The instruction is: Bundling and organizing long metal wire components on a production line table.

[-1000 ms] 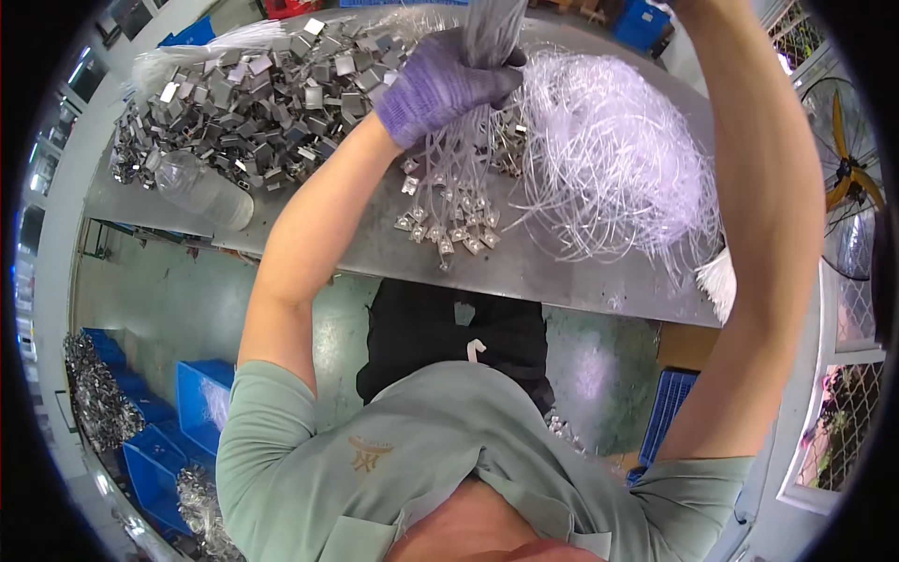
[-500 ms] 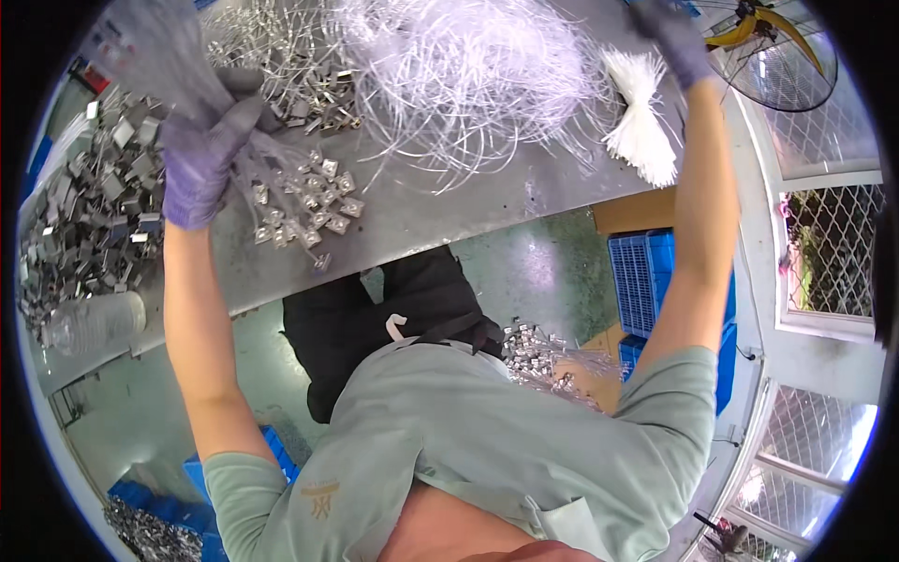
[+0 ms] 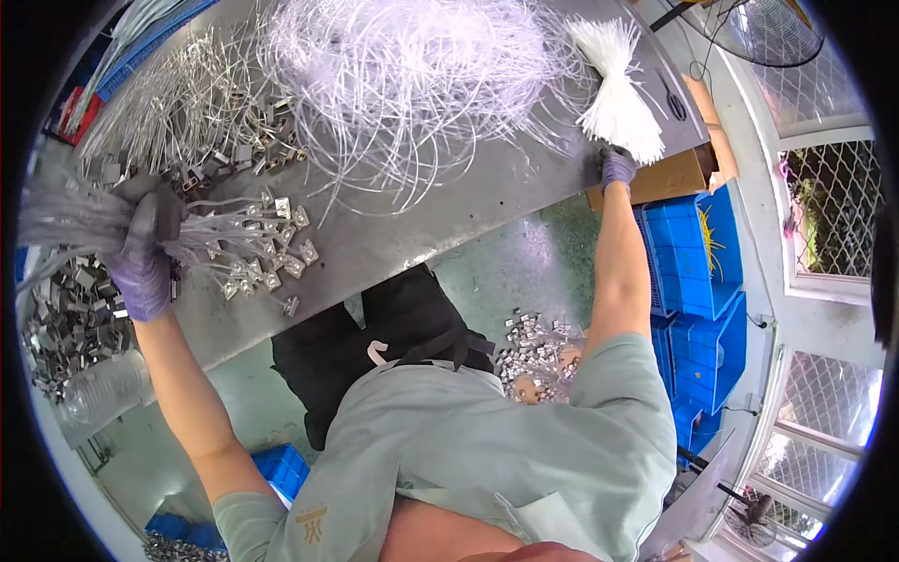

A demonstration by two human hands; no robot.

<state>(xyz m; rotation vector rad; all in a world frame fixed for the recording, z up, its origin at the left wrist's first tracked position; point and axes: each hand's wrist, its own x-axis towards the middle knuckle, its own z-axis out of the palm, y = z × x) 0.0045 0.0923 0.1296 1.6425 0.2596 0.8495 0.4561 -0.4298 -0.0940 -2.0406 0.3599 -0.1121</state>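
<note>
My left hand [image 3: 145, 253], in a purple glove, grips a bunch of clear plastic strings with small metal clips [image 3: 267, 258] dangling at their ends, held just over the grey metal table [image 3: 449, 220]. Far to the right, my right hand [image 3: 617, 169], also gloved, closes on the lower end of a bundle of white plastic ties [image 3: 613, 89] at the table's edge. A big tangle of clear plastic strings [image 3: 412, 75] lies between the two hands.
Loose metal clips [image 3: 70, 323] are heaped at the table's left end, more [image 3: 206, 103] at the back. A cardboard box [image 3: 670, 173] and blue crates [image 3: 698, 272] stand to the right, a fan [image 3: 763, 28] beyond. More clips [image 3: 534, 347] lie below the table.
The view has swung further right. My left hand has carried the clip bunch to the left, while my right hand has come down onto the white tie bundle.
</note>
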